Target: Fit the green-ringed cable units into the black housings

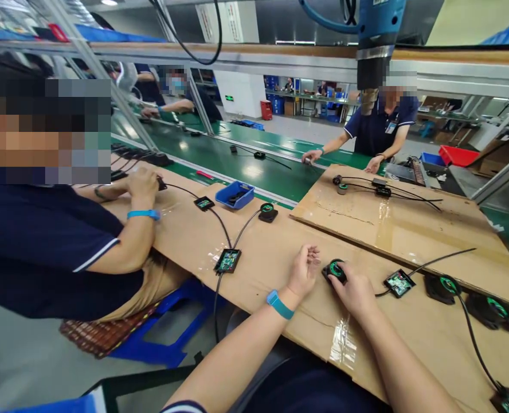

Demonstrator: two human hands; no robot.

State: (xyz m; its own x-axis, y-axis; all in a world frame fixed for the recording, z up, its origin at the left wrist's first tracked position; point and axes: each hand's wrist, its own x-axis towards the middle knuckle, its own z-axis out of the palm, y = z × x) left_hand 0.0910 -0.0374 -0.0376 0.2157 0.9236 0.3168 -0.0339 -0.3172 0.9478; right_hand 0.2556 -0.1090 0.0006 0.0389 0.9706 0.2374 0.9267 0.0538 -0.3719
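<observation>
The round black module (336, 269) with the green ring lies on the cardboard-covered worktop (263, 252), your right hand (355, 289) pinching it in its fingers while your left hand (302, 269) hovers beside, fingers loosely curled and empty; seating appears in hand, and steady alignment is needed next.

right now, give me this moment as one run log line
left hand: open, beside round black part | right hand: on round black part | surface: cardboard-covered bench | nearby: small circuit board, cabled
</observation>
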